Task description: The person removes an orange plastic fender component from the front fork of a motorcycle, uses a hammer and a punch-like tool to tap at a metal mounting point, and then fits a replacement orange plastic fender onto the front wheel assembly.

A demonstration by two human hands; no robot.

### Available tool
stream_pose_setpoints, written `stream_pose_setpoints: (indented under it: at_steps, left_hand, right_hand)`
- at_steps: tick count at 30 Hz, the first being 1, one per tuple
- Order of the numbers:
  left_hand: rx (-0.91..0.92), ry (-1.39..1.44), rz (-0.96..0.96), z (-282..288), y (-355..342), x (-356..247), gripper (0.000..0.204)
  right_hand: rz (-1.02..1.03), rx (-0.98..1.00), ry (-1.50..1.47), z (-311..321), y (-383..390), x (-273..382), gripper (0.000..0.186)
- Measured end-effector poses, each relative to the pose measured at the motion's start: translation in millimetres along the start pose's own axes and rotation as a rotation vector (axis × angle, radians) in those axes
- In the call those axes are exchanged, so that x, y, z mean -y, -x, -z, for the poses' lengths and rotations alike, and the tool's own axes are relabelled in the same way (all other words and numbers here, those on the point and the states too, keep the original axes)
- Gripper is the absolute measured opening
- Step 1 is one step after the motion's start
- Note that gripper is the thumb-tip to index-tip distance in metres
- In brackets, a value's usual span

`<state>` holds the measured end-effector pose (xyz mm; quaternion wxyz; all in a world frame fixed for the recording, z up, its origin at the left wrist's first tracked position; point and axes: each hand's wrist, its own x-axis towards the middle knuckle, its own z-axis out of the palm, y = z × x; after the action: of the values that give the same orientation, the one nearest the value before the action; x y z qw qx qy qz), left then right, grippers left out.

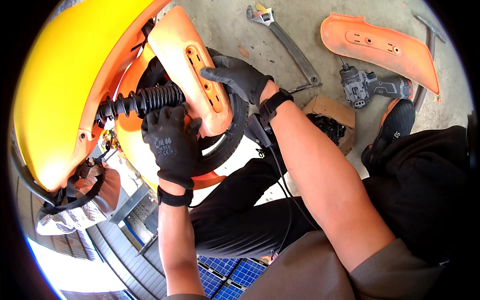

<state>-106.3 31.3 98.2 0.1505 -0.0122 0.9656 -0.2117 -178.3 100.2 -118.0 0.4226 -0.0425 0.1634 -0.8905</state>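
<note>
My left hand (170,145), in a black glove, has its fingers curled at the lower left edge of an orange plastic cover (170,40), just below a black coil-spring shock absorber (140,102); its fingertips are partly hidden. My right hand (237,80), also gloved, grips the right side of that upright cover, with a finger lying across its face beside the slotted recess. Behind the cover are a black tyre (227,142) and orange bodywork (132,135). A large yellow body panel (60,90) fills the upper left.
An adjustable wrench (290,50), a second orange cover (380,50), a cordless drill (360,85), a hammer (432,32) and a cardboard box with black parts (335,132) lie on the concrete floor (300,20) at right, near my shoe (395,125). A silvery bag (95,200) hangs at lower left.
</note>
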Motion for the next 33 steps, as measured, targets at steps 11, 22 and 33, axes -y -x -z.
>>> stream_pose_setpoints:
  at_steps: [11, 22, 33]
  left_hand:
    - [-0.027, -0.015, -0.003, -3, 0, 1, 0.025]
    - [-0.055, 0.000, -0.011, -4, -1, 0, 0.023]
    - [-0.054, 0.027, 0.007, -6, 0, 1, 0.024]
  right_hand:
    - [0.146, -0.233, 0.083, -16, -12, -7, 0.075]
    - [0.140, -0.228, 0.058, -17, -16, -6, 0.070]
    - [0.142, -0.233, 0.128, -17, -12, -3, 0.063]
